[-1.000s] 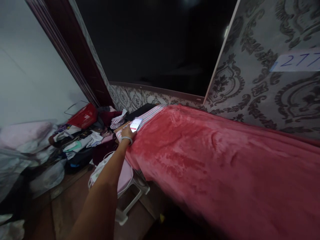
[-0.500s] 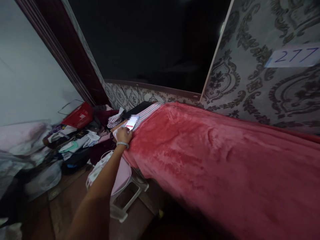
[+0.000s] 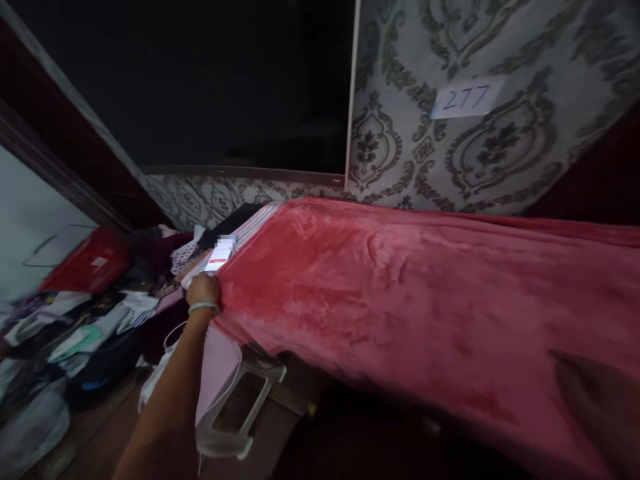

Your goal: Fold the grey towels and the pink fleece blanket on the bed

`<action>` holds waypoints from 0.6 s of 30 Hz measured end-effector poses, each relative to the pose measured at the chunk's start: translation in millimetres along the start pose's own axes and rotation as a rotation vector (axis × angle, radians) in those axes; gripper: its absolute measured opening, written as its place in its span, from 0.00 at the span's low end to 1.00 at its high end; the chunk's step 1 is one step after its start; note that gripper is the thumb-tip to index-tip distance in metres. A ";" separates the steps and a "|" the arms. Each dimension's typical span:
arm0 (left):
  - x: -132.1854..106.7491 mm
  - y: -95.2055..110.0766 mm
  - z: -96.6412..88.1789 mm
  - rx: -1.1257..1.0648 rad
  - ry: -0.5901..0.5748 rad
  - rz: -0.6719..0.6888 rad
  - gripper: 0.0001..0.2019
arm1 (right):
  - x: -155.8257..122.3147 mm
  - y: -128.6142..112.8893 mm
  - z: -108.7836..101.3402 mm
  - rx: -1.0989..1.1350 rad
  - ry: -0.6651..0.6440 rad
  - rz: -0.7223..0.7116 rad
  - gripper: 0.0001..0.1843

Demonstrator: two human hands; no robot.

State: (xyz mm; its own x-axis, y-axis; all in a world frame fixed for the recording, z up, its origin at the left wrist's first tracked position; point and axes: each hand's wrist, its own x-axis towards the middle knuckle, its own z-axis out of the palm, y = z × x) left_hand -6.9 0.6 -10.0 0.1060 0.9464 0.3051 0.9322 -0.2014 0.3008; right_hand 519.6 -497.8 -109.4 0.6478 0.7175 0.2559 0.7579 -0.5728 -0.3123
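A red plush blanket (image 3: pixel 390 287) lies spread over a long raised surface. At its left end my left hand (image 3: pixel 204 290), with a pale bracelet at the wrist, is closed around the blanket's near corner. Just beyond the knuckles lies a lit phone (image 3: pixel 219 258), on the edge of a striped cloth (image 3: pixel 257 223). Low on the right, my right hand (image 3: pixel 593 400) is dark and blurred over the front part of the blanket. Its fingers point left, and their grip cannot be made out.
A white plastic stool (image 3: pixel 225 440) with a pink cover (image 3: pixel 217 370) stands below the left forearm. Piled clothes (image 3: pixel 107 330) and a red bag (image 3: pixel 87 260) lie at the left. Behind are a large dark screen (image 3: pixel 240 87) and a paper marked 277 (image 3: pixel 467 98) on patterned wallpaper.
The view has swung right, so things sit farther left. My right hand has come into view at the lower right. My left hand's fingers, earlier beside the phone, are now closed at the blanket corner.
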 end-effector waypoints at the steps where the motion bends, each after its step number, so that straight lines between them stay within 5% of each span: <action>1: -0.4 5.4 -0.2 0.006 0.011 0.037 0.21 | 1.7 -11.5 -5.9 0.024 0.029 0.057 0.23; 5: 4.8 47.0 13.7 0.001 0.013 0.230 0.21 | 8.9 -45.3 -23.1 0.081 0.036 0.142 0.26; 10: 18.7 114.3 47.5 0.088 -0.172 0.585 0.28 | 12.3 -39.0 -12.2 0.102 0.189 0.126 0.23; 13: 29.6 122.4 56.1 0.183 -0.298 0.553 0.30 | 13.5 -30.6 -3.4 0.118 0.243 0.095 0.23; 18: 43.8 124.1 55.4 0.242 -0.274 0.437 0.33 | 13.6 -28.7 1.5 0.129 0.261 0.081 0.23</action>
State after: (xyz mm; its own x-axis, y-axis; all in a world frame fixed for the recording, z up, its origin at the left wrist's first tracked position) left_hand 132.6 31.0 -9.3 0.5554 0.8257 0.0990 0.8309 -0.5558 -0.0264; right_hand 506.6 -471.0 -98.3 0.7165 0.5356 0.4469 0.6975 -0.5570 -0.4508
